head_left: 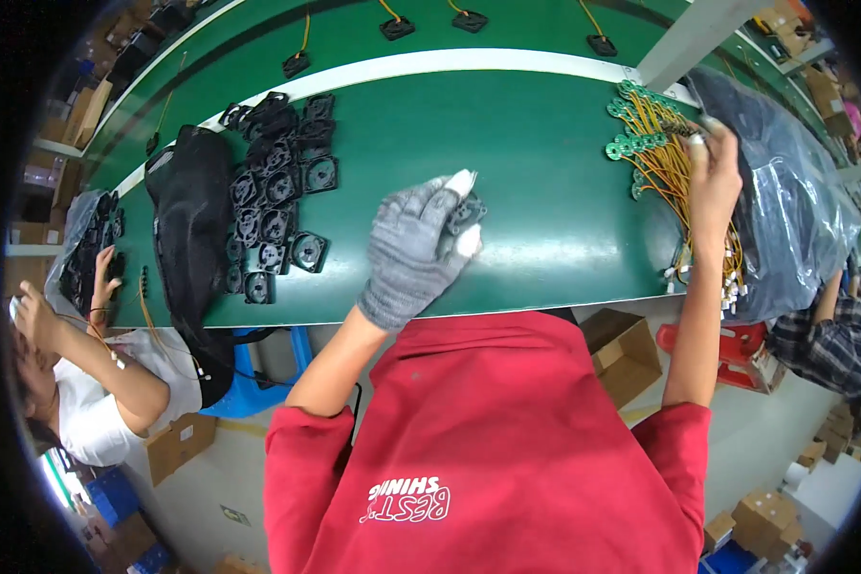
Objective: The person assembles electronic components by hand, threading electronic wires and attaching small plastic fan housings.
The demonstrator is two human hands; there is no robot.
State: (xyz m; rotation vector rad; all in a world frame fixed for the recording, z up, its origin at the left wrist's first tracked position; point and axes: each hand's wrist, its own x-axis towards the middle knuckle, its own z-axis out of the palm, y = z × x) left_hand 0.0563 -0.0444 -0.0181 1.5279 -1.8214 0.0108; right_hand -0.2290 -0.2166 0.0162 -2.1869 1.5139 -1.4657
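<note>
My left hand (413, 251), in a grey knit glove with white-covered thumb and fingertip, is closed on a small black fan frame (466, 212) above the green table. Part of the frame is hidden by the fingers. At the right, my bare right hand (716, 177), with white covers on its thumb and a fingertip, pinches a narrow dark strip of small circuit boards (677, 127), partly hidden by the fingers. It reaches over a pile of yellow-orange wires (674, 182). Green round circuit boards (636, 145) sit at the wires' far ends; white connectors (729, 292) hang at the near table edge.
Several black fan frames (279, 187) lie in rows left of my left hand, beside a black bag (191, 210). Clear plastic sheeting (784, 201) covers the right end, below a metal post (694, 43). A co-worker in white (115, 402) handles wires at left; a plaid sleeve (827, 335) shows at right.
</note>
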